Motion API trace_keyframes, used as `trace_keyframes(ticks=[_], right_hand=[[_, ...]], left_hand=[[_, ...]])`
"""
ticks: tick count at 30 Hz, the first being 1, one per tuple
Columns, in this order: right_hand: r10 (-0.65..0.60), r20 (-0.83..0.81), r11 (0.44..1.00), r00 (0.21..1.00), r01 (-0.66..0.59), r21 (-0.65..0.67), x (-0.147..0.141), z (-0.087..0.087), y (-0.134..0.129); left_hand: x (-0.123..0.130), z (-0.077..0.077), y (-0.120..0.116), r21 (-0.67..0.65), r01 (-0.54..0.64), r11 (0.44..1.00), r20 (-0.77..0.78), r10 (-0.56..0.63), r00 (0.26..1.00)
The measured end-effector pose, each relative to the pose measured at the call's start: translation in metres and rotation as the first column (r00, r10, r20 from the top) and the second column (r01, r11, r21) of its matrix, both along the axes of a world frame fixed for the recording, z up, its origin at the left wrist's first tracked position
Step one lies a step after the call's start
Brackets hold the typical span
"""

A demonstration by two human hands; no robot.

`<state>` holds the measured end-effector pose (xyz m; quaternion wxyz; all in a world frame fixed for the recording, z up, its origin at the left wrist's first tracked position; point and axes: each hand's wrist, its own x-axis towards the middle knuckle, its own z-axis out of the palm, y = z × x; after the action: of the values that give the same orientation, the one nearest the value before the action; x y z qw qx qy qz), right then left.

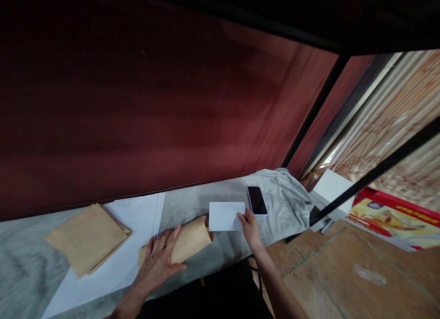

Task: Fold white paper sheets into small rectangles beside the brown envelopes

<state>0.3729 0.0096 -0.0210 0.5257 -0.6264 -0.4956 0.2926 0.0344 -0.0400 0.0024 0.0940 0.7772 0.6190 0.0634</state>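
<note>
- Brown paper pile [85, 239]: one, several pieces stacked, exact count not readable; laid partly on white paper [144, 218], at least one large sheet, on grey cloth [290, 200].
- Left hand [160, 259]: one, back up, fingers spread wide and reaching forward, thumb out to the right; pressed on the brown envelope, not wrapped around it.
- Brown envelope [190, 241]: one, lying slantwise on the cloth under the left hand, apparently open at its right end, though the dim view leaves this unsure.
- White card [223, 217]: one, held just beside the envelope's right end; contact cannot be told.
- Right hand [250, 227]: one, closed narrowly on the card's right edge, thumb on top, forearm angled up from lower right.
- Phone [257, 200]: one, dark screen up, near the right hand.
- Printed box [395, 218]: one, red and yellow, at far right on the tiled floor [330, 268].
</note>
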Motion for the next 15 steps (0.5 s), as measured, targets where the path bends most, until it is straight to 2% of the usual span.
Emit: trace_keyframes(ticks=[5, 15], right_hand=[[0.101, 0.067, 0.994, 0.993, -0.098, -0.051, -0.01, 0.009, -0.012], [0.288, 0.19, 0.948, 0.939, -0.251, -0.197, 0.01, 0.023, -0.005]], left_hand=[[0.002, -0.002, -0.001, 0.027, -0.003, 1.0, 0.02, 0.002, 1.0], [0.001, -0.004, 0.0, 0.103, 0.068, 0.992, 0.048, -0.074, 0.996]])
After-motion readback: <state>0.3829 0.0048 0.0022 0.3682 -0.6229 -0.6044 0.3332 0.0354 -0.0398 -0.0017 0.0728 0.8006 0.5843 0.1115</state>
